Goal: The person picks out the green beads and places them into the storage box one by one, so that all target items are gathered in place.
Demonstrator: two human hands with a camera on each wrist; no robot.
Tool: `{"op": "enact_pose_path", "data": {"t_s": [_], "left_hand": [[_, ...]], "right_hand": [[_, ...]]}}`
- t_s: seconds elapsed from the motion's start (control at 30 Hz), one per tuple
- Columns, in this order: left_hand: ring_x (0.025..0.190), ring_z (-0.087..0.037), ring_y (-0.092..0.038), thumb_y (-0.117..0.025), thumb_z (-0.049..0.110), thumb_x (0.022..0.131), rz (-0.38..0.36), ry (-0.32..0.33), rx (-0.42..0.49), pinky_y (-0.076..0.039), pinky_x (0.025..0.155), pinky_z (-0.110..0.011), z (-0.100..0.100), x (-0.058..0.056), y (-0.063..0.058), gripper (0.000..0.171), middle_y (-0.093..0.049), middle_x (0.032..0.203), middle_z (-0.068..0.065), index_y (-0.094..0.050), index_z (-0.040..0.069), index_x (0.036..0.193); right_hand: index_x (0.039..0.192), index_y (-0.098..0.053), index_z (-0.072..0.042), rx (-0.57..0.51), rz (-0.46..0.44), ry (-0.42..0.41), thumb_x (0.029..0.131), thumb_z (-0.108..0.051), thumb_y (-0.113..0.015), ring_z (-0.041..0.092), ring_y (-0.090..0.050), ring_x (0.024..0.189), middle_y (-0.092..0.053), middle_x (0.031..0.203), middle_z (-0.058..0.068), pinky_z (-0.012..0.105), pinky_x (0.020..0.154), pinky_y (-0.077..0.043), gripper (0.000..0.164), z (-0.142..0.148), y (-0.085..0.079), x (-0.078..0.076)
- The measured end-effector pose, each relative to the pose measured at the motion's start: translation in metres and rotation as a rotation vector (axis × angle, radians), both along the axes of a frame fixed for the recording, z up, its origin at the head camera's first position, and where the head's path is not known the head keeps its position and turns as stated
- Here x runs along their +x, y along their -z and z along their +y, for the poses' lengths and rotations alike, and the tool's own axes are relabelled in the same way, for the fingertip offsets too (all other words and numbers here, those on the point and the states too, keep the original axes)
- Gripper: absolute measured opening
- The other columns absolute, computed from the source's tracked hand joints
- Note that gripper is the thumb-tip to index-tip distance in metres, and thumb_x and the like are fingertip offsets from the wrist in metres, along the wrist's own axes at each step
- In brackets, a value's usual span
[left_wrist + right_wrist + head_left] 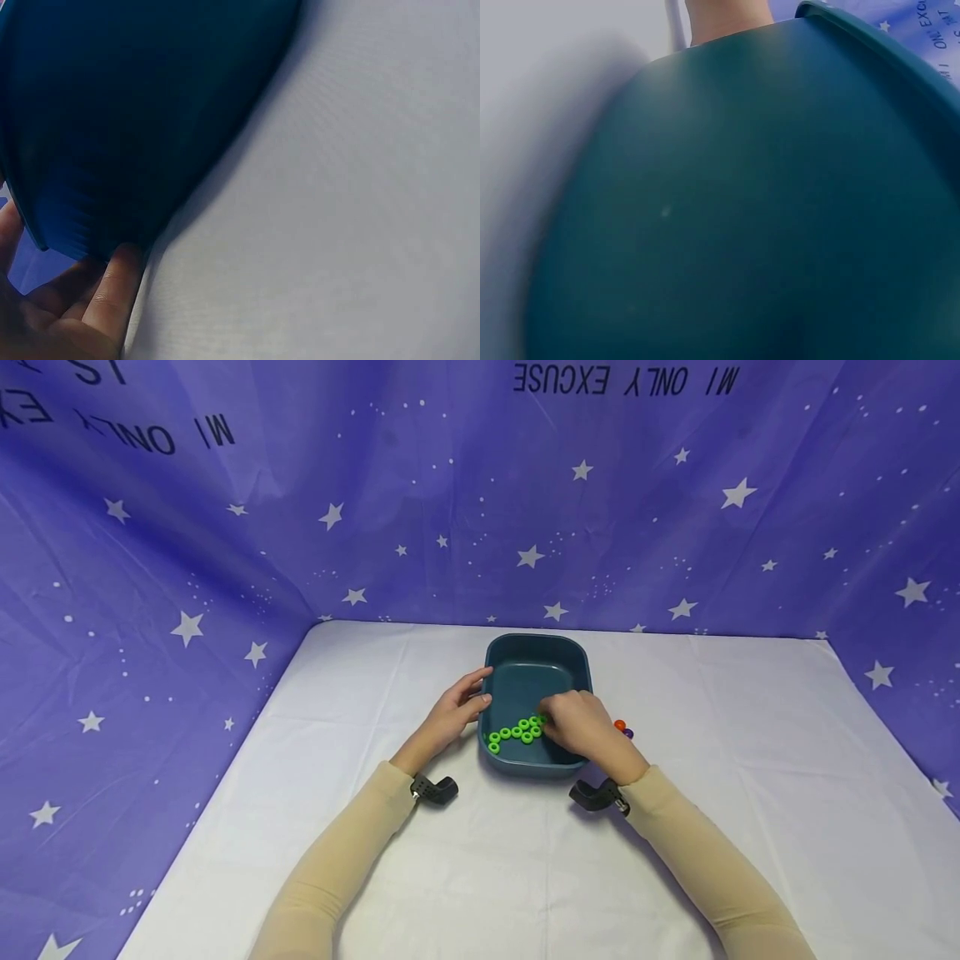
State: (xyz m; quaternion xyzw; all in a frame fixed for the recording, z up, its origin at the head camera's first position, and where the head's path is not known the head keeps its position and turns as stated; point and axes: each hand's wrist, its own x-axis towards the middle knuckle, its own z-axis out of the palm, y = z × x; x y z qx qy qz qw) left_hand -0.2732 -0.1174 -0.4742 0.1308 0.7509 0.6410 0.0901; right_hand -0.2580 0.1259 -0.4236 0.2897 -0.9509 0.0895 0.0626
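A dark teal rectangular tub point(534, 768) stands on the white table, its outer wall point(727, 172) filling most of the right wrist view. Small bright green rings point(517, 732) lie scattered on its floor toward the near side. My left hand point(454, 706) rests at the tub's left side with fingers extended. In the left wrist view, the fingers point(112, 292) touch the outer wall. My right hand point(581, 724) reaches over the right rim into the tub, its fingers bent down at the right end of the rings. Its fingertips are hidden, so any hold on a ring cannot be seen.
An orange bead point(620, 725) and a purple bead point(628, 733) lie on the table just right of the tub, partly behind the right wrist. The white tablecloth point(375, 693) reaches back to a purple star-printed curtain point(465, 493) on the far side and both flanks.
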Motion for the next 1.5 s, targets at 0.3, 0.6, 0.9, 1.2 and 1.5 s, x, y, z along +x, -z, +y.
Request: {"op": "enact_pose_path", "data": {"t_s": [0.3, 0.6, 0.9, 1.2, 1.5], "left_hand": [[0.14, -0.036, -0.05, -0.055, 0.022, 0.106, 0.008, 0.0, -0.005, -0.049, 0.111, -0.053, -0.0001, -0.0003, -0.0005, 0.053, -0.041, 0.158, -0.019, -0.04, 0.021, 0.157], [0.143, -0.035, -0.048, -0.055, 0.023, 0.106, 0.005, 0.0, -0.01, -0.047, 0.112, -0.054, -0.0008, -0.001, 0.0007, 0.053, -0.04, 0.16, -0.019, -0.041, 0.024, 0.157], [0.141, -0.035, -0.05, -0.055, 0.022, 0.106, -0.007, 0.001, -0.007, -0.047, 0.112, -0.053, -0.0003, -0.0007, 0.001, 0.053, -0.04, 0.159, -0.019, -0.041, 0.024, 0.157], [0.141, -0.037, -0.049, -0.054, 0.021, 0.106, -0.002, 0.007, -0.003, -0.047, 0.112, -0.054, 0.0005, 0.001, -0.0011, 0.054, -0.039, 0.16, -0.021, -0.039, 0.022, 0.158], [0.142, -0.037, -0.049, -0.053, 0.021, 0.106, -0.003, 0.005, -0.012, -0.046, 0.113, -0.054, 0.0002, 0.0019, -0.002, 0.054, -0.04, 0.159, -0.02, -0.039, 0.022, 0.158]], "right_hand": [[0.078, -0.075, -0.009, 0.034, 0.013, -0.016, 0.08, -0.01, -0.079, 0.014, -0.047, 0.055, -0.063, 0.067, -0.001, 0.029, 0.051, -0.035, 0.005, 0.0002, 0.0001, -0.0002], [0.084, -0.078, -0.01, 0.052, 0.024, -0.027, 0.079, -0.016, -0.085, 0.015, -0.06, 0.06, -0.075, 0.077, 0.002, 0.034, 0.055, -0.048, 0.01, 0.0005, 0.0, 0.0011], [0.086, -0.078, -0.008, 0.032, 0.024, -0.023, 0.079, -0.014, -0.083, 0.017, -0.061, 0.061, -0.076, 0.079, 0.003, 0.036, 0.056, -0.05, 0.011, 0.0005, -0.0009, 0.0025], [0.091, -0.078, -0.007, 0.014, 0.023, -0.029, 0.08, -0.014, -0.082, 0.021, -0.066, 0.066, -0.077, 0.085, 0.005, 0.041, 0.061, -0.055, 0.013, 0.0021, 0.0002, 0.0016], [0.096, -0.078, -0.007, -0.047, -0.014, -0.023, 0.081, -0.013, -0.078, 0.024, -0.07, 0.073, -0.077, 0.087, 0.006, 0.044, 0.068, -0.057, 0.016, 0.0038, 0.0001, 0.0006]]}}
